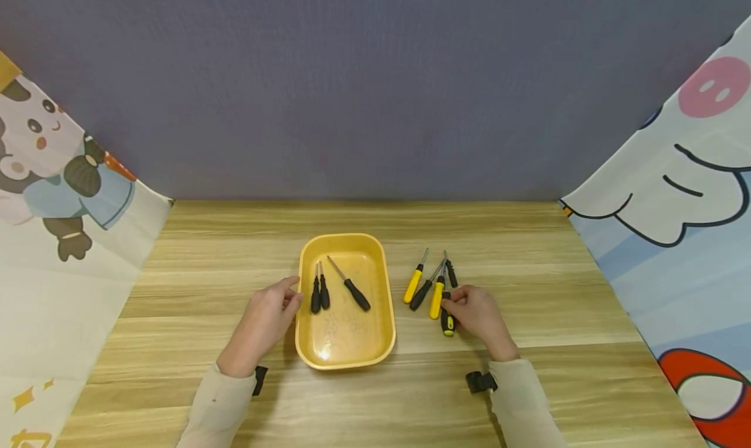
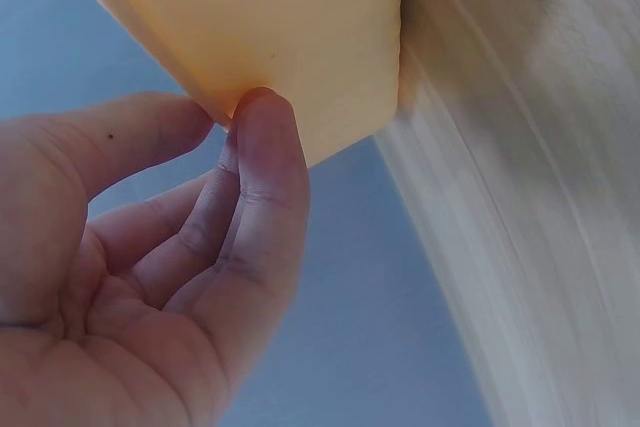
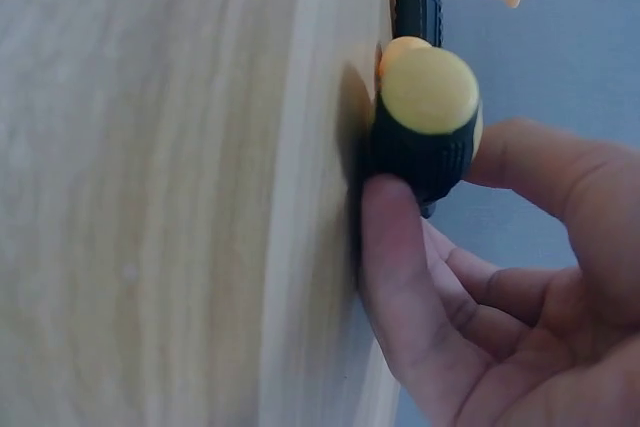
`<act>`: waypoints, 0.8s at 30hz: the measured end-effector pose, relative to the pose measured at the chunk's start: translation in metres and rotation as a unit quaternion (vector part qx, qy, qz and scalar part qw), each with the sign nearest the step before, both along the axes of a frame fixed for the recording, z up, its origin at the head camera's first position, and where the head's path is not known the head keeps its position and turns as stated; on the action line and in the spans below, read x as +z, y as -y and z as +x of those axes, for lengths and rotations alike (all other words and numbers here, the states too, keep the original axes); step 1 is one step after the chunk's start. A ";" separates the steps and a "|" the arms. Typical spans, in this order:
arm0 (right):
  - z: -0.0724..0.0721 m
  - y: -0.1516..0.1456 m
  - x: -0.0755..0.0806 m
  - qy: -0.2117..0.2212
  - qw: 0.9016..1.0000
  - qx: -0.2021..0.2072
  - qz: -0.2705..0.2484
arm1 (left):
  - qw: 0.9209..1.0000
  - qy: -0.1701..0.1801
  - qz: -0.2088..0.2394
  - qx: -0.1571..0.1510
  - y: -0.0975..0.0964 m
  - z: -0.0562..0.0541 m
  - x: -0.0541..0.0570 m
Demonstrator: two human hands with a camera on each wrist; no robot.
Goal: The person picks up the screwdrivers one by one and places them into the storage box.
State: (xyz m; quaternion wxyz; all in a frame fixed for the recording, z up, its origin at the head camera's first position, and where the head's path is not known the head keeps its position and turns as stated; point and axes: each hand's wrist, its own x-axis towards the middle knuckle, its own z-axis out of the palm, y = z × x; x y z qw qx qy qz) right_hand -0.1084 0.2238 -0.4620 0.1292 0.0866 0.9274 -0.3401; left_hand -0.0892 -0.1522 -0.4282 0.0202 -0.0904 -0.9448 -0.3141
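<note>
My left hand (image 1: 265, 316) is at the left side of a yellow plastic tray (image 1: 352, 340). In the left wrist view its thumb and index finger pinch the tray's rim. Three black-handled screwdrivers lie in the tray: two side by side at the left and one slanted screwdriver (image 1: 357, 295) near the middle. My right hand (image 1: 480, 316) pinches the handle of a black-and-yellow screwdriver (image 1: 448, 324) between thumb and fingers. In the right wrist view the handle's round yellow end (image 3: 431, 92) faces the camera, close to the table. Its shaft overlaps other tools in the head view.
Beside the held one lie two yellow-handled screwdrivers (image 1: 413, 285), a black-handled screwdriver (image 1: 421, 295) and a small black-handled tool (image 1: 452, 275). The wooden table (image 1: 223, 252) meets a grey panel (image 1: 364, 109) at the back. Cartoon-printed cloths hang at both sides.
</note>
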 end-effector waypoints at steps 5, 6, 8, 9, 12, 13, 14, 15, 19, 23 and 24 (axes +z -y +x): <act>0.001 -0.001 0.001 -0.004 1.000 0.001 -0.004 | 1.000 0.000 0.000 -0.002 0.000 0.000 0.000; 0.001 -0.001 0.001 -0.004 1.000 0.000 -0.006 | 1.000 0.000 0.001 -0.002 0.000 0.001 0.000; 0.001 -0.001 0.001 -0.005 1.000 -0.001 -0.008 | 1.000 0.000 0.001 -0.002 0.000 0.001 0.000; 0.001 -0.002 0.001 -0.004 1.000 -0.001 -0.009 | 1.000 0.000 0.002 -0.002 0.000 0.001 0.000; 0.001 -0.002 0.002 -0.005 1.000 -0.001 -0.009 | 1.000 0.001 0.003 -0.002 0.000 0.001 0.001; 0.001 -0.002 0.002 -0.006 1.000 -0.001 -0.009 | 1.000 0.001 0.003 -0.002 0.000 0.001 0.001; 0.001 -0.003 0.002 -0.007 1.000 -0.001 -0.010 | 1.000 0.002 0.002 -0.002 0.000 0.001 0.001; 0.001 -0.003 0.003 -0.009 1.000 0.000 -0.011 | 1.000 0.003 0.003 -0.002 0.000 0.001 0.001; 0.000 -0.002 0.007 -0.021 1.000 0.004 -0.017 | 1.000 0.006 0.002 -0.002 0.000 0.000 0.000; -0.004 0.001 0.015 -0.032 0.999 0.019 -0.025 | 1.000 0.008 0.000 -0.001 0.000 0.000 0.001; -0.005 0.002 0.017 -0.033 0.999 0.022 -0.029 | 1.000 0.008 0.000 -0.001 0.000 0.000 0.002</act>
